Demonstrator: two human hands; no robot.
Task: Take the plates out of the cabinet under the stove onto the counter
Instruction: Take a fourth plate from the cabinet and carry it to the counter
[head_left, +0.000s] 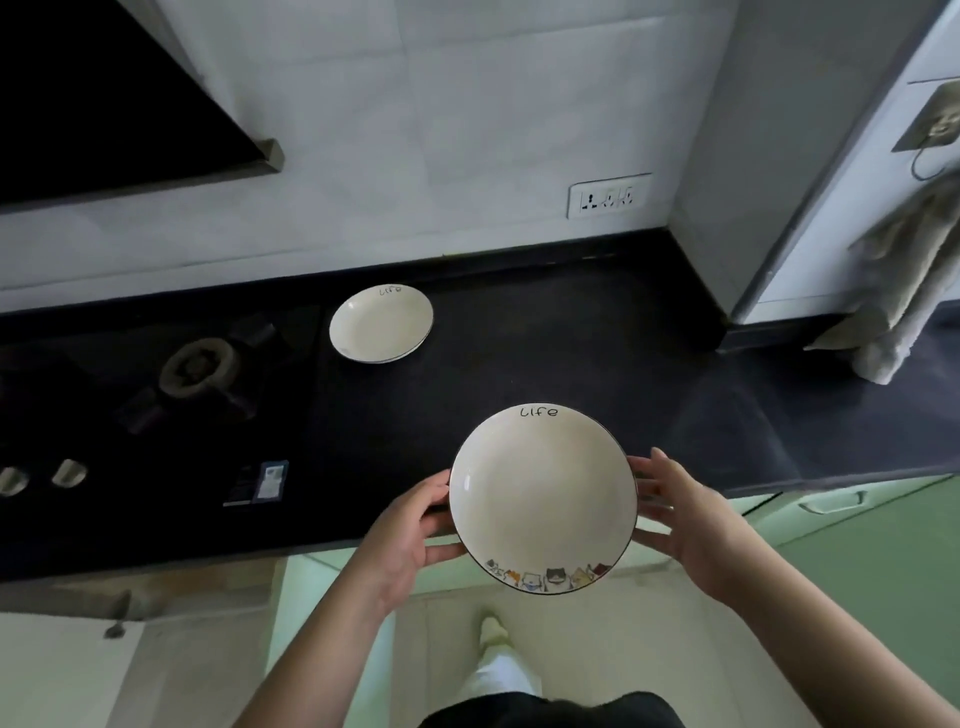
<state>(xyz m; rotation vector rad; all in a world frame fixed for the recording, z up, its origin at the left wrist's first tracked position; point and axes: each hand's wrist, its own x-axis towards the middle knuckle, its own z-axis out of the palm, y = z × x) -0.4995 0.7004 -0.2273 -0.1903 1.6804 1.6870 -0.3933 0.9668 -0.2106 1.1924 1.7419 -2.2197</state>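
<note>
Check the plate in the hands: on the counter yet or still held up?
Held up. Both hands, left hand and right hand, hold the plate by its rim, overhanging the counter edge.

Plate btwn both hands, 2nd plate prob. on counter

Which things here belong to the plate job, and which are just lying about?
Job: held plate, left hand, right hand, plate on counter, counter.
Lying about: burner, knobs, socket, towel.
</note>
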